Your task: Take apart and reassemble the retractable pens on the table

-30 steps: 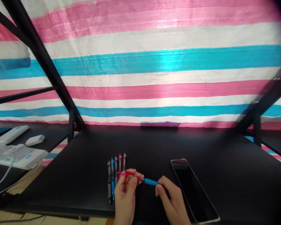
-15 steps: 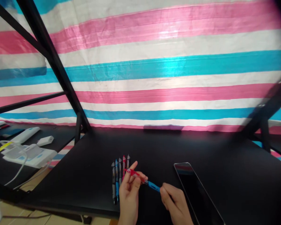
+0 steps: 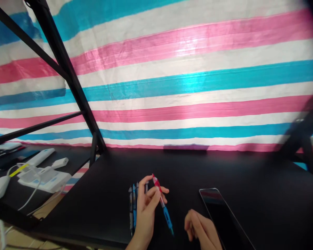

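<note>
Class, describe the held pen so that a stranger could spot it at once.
Find the black table below the striped sheet. Toward its near edge, the left hand holds the pen. Unlike the pens lying beside that hand, it is gripped, and joins a red upper end to a blue lower part.

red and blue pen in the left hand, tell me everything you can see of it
The slim red-and-blue pen looks plastic: translucent red at the upper end, clear mid-barrel, blue section below, darker narrow tip. It slants down to the right in the picture, in front of the black table. The bare left hand holds it by the upper part; finer markings are blurred.
</note>
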### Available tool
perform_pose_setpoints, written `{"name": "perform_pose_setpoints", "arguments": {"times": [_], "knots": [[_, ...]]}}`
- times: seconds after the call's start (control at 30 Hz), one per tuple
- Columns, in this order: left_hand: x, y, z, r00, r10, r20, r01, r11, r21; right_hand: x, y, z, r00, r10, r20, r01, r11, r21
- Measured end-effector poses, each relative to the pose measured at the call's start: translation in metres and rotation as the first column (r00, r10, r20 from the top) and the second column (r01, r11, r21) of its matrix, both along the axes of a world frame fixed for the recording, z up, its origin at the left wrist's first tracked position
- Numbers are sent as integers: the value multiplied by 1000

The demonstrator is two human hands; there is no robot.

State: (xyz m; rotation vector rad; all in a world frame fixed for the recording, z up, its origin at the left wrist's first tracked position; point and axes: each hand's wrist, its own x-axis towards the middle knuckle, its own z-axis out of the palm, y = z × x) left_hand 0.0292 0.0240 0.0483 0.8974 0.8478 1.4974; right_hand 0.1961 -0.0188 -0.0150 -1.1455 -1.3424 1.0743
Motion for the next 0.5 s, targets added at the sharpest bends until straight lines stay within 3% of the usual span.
{"name": "perform_pose_setpoints", "arguments": {"times": [0.3, 0.5], "knots": [[-14, 5, 1, 988, -148, -49, 149, 989, 4, 0, -2, -3, 999, -23, -34, 21, 998, -52], [-11, 6, -5, 986, -161, -52, 160, 987, -26, -6, -3, -2, 993, -103, -51, 102, 994, -31]]}}
